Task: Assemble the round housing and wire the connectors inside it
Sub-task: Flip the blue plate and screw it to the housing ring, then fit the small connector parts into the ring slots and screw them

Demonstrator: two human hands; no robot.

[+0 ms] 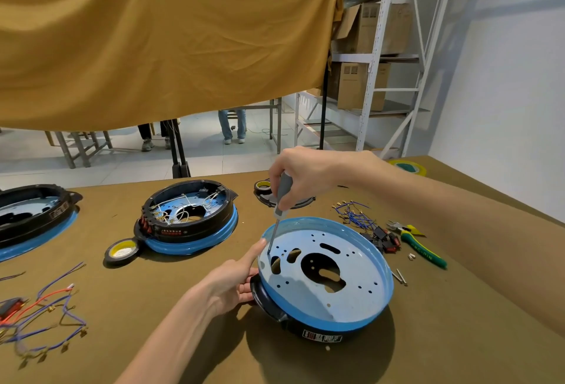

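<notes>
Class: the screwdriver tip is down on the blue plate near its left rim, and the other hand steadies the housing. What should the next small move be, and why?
Probably turn the screwdriver in place while pressing down. Its tip already rests on the plate by the left rim, the right hand grips the handle from above, and the left hand braces the housing. Whether a screw sits there cannot be told.

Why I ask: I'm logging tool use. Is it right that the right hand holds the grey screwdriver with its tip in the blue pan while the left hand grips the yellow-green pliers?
Not quite. In the head view the left hand holds the rim of the blue pan, not the pliers, which lie untouched on the table. The right hand does hold the grey screwdriver, tip in the pan.
</notes>
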